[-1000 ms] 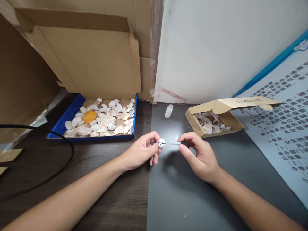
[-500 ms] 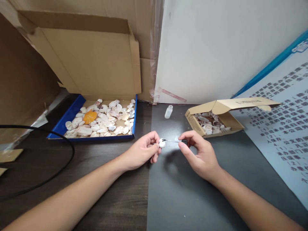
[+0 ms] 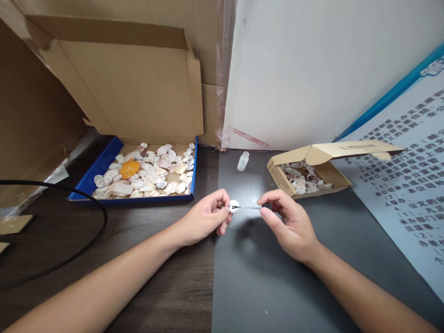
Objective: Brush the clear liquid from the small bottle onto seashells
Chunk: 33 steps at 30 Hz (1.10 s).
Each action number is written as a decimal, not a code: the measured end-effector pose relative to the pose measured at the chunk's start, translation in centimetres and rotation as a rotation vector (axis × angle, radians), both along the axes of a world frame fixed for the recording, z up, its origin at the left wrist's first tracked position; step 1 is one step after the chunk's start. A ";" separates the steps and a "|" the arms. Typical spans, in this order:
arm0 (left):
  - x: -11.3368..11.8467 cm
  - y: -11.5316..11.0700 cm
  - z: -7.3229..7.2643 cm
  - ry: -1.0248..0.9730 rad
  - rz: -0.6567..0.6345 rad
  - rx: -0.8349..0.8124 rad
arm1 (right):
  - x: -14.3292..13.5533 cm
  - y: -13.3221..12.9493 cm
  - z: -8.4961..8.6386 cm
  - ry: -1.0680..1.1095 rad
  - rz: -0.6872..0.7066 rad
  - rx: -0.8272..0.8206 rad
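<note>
Pinched in my left hand [image 3: 208,215] is a small white shell [image 3: 234,207], held above the seam of the two table surfaces. My right hand [image 3: 289,219] grips the black cap of a thin brush [image 3: 251,208]. The brush's dark tip lies over the shell's face and appears to touch it. Beyond both hands a small glass bottle [image 3: 243,162] with whitish contents stands uncapped on the dark grey mat [image 3: 256,282].
At the left, a blue-edged cardboard box [image 3: 138,200] with its lid raised holds many pale shells and an orange shell [image 3: 130,169]. A smaller box [image 3: 282,179] of shells sits at the right. A black cable [image 3: 104,217] loops at far left.
My right hand has shifted slightly right and down. The brush tip sits lower on the shell, and the brush lies more level. My left hand keeps its place.
</note>
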<state>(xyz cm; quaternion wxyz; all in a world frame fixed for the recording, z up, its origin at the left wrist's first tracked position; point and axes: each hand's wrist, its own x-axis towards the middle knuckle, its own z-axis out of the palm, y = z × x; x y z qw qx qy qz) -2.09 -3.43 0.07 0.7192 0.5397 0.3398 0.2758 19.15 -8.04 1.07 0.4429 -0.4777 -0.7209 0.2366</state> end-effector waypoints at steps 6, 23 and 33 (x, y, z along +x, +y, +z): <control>0.1 0.1 0.1 0.012 0.021 0.023 | 0.1 0.0 -0.1 -0.006 -0.061 0.021; 0.0 -0.1 0.1 0.028 0.004 0.046 | 0.1 -0.2 -0.2 -0.018 0.058 0.019; 0.0 -0.1 0.0 0.018 -0.003 0.046 | 0.1 0.0 -0.4 0.003 -0.018 0.026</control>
